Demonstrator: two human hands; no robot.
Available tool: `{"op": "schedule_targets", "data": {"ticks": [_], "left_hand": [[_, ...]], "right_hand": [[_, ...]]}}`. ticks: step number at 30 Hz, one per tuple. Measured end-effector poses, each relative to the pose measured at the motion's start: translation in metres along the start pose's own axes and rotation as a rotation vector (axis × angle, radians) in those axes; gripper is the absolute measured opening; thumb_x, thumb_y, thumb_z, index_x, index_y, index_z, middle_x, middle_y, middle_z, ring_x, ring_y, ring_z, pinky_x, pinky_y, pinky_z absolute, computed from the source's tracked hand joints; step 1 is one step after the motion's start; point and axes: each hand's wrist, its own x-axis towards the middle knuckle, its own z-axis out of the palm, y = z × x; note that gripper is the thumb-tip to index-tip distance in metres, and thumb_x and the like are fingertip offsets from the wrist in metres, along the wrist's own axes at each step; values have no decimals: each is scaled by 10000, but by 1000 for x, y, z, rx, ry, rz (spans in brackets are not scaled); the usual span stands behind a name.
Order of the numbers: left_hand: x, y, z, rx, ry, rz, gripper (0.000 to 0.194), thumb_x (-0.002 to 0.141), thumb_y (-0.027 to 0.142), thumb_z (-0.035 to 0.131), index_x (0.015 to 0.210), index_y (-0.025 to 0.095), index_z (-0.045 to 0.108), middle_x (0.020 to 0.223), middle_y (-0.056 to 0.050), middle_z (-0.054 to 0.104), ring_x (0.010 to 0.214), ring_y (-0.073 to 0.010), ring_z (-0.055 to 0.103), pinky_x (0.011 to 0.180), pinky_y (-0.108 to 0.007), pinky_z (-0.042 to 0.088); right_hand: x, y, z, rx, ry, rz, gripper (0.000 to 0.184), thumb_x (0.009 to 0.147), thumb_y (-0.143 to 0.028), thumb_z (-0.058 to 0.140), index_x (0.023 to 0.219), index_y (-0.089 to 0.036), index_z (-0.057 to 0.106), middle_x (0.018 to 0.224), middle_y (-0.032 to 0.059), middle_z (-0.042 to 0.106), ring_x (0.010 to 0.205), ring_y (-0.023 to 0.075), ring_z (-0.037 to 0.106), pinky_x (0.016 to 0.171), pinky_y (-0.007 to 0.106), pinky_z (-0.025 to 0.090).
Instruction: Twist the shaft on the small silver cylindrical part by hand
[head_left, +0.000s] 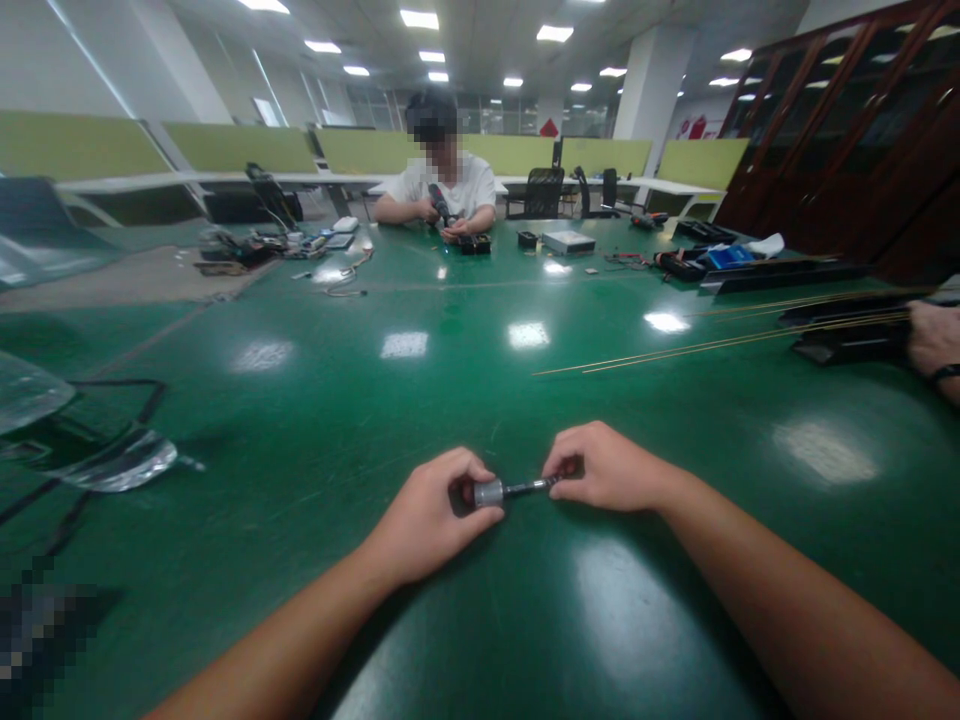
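My left hand (442,515) is closed around a short silver cylinder (489,493), thumb and fingers on its sides. From the cylinder's right end runs a thin dark shaft (521,488), with a shinier stretch toward its tip. The thumb and fingers of my right hand (600,468) pinch the tip of that shaft, hiding its end. Both hands are low over the green tabletop (450,420), and the piece lies roughly level between them. Its exact kind is too small to make out.
Across the table a person (457,185) holds a drill-like tool (439,203). Long thin rods (675,350) and black rails (847,342) lie right, beside another person's hand (934,335). A clear plastic container (120,460) and dark cable (154,400) are left.
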Motion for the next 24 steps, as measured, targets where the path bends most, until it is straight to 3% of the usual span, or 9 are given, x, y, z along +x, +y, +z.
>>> {"op": "schedule_targets", "data": {"ticks": [8,16,20,24], "left_hand": [[0,-2,1,-6,0,2,165,764,234,721,841,177,587,857,-11,628,755,-164,589,688,-271,455],[-1,-3,1,11,-4,5,172,766,241,725,849,178,589,844,-7,611,751,-164,582,689,-275,448],[0,-4,3,23,-4,19,164,767,231,717,857,180,590,833,-3,603,747,-163,576,686,-272,441],[2,-5,4,42,18,37,171,759,220,718,872,179,597,843,-6,605,765,-165,580,693,-270,439]], "right_hand": [[-1,11,-8,50,-27,78,128,729,-212,737,848,-169,756,799,23,694,710,139,627,655,237,466],[0,5,-6,79,-33,69,127,740,-220,746,858,-176,762,797,22,687,702,137,621,642,238,459],[6,-3,9,68,-6,-14,126,771,-239,740,880,-182,767,801,25,690,721,138,621,659,241,441],[16,-13,32,14,119,-139,130,810,-233,706,915,-182,764,831,41,708,778,156,628,713,258,434]]}}
